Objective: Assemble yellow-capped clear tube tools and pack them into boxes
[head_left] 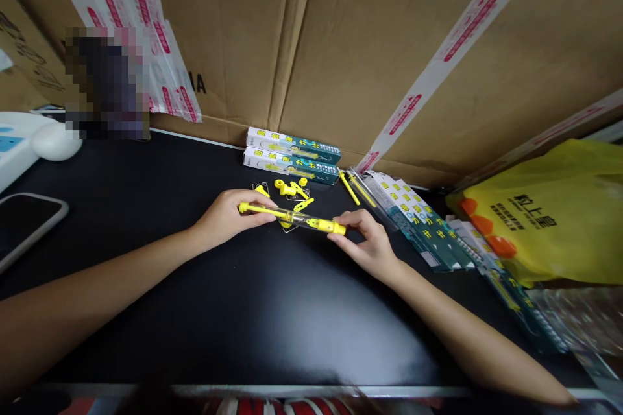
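Note:
A clear tube with yellow parts inside and yellow ends, a tubular spring scale, is held level above the black table. My left hand pinches its left end, thumb in front. At its right end, the fingertips of my right hand close on the yellow cap. Just behind the tube lie loose yellow plastic parts and small wire hooks. Part of that pile is hidden by the tube.
Two boxes lie stacked against the cardboard wall. To the right are yellow rods, clear tubes, flattened boxes and a yellow bag. A phone and white device sit left.

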{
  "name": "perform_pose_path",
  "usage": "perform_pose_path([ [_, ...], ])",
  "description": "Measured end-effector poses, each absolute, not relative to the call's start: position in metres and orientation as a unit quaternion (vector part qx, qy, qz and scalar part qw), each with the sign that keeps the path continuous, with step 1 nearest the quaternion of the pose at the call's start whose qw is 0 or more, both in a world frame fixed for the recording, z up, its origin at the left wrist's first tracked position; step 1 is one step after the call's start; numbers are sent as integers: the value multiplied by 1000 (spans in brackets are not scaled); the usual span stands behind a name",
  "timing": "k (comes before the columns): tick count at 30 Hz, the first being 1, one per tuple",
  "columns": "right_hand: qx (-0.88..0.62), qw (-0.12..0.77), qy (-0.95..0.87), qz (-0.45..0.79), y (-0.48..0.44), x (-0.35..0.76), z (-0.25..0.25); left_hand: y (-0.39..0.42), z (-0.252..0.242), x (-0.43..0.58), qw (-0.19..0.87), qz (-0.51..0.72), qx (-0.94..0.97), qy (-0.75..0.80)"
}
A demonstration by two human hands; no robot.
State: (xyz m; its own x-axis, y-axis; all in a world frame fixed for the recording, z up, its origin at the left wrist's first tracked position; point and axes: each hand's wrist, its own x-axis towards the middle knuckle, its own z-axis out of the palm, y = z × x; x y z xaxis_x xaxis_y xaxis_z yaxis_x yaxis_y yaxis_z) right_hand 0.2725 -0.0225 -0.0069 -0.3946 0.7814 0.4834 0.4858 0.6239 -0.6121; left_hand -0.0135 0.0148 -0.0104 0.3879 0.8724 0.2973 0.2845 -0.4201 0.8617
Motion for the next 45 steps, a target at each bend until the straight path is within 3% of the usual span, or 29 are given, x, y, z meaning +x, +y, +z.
perform_pose_path([
  [13,-430,380,-753,320,-30,267,-5,14,-8,-13,372,399,744,385],
  [23,-394,438,-772,240,-23,263,0,15,-9,-13,374,398,746,381],
  [35,-443,406,-767,226,-28,264,-6,15,-12,-14,363,402,747,385],
  [45,-403,435,-783,188,-25,263,1,15,-11,-14,369,395,749,383],
])
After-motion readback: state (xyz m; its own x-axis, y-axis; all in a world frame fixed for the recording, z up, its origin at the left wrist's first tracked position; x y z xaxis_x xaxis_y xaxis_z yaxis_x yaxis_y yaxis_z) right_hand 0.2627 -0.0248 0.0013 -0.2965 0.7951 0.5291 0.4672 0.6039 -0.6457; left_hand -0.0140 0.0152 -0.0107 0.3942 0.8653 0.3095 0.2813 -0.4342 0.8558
